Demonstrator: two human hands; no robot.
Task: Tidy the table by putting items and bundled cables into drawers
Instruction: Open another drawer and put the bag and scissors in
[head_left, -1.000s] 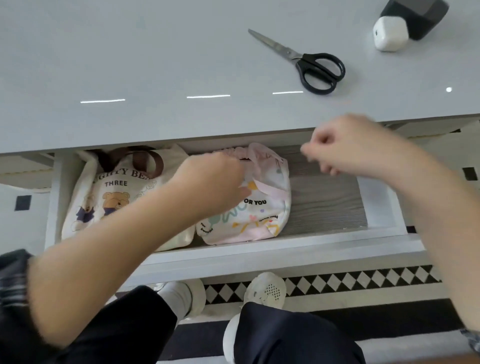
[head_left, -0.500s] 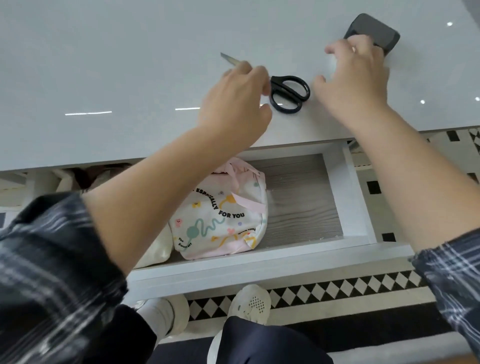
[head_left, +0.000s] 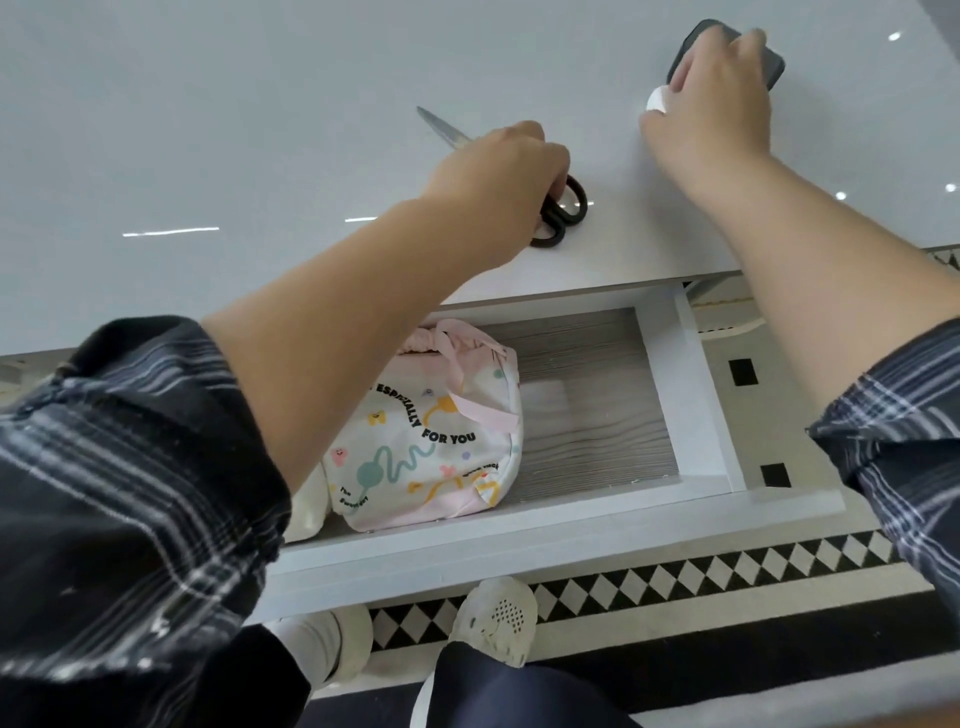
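A drawstring pouch (head_left: 431, 441), white and pink with coloured squiggles, lies in an open drawer (head_left: 696, 405) below a glossy white table (head_left: 260, 130). Black letters on it read "ESPECIALLY FOR YOU"; the smaller print along its edges is too small to read. A plain cream bag (head_left: 307, 506) touches its left side, mostly hidden by a forearm.

On the tabletop, the person's left hand (head_left: 498, 176) is curled round the black handles of a pair of scissors (head_left: 557, 222); the closed blades point away to the left. The right hand (head_left: 711, 98) lies further right, fingers bent down over a dark block (head_left: 773, 70), with a small white cube (head_left: 656, 100) showing beside the thumb. Whether this hand has a firm hold on either cannot be told.

Half a second ago the left hand hovered above the scissors with the handles uncovered, and the right hand was spread just short of the block. A second ago both hands were down at the drawer.
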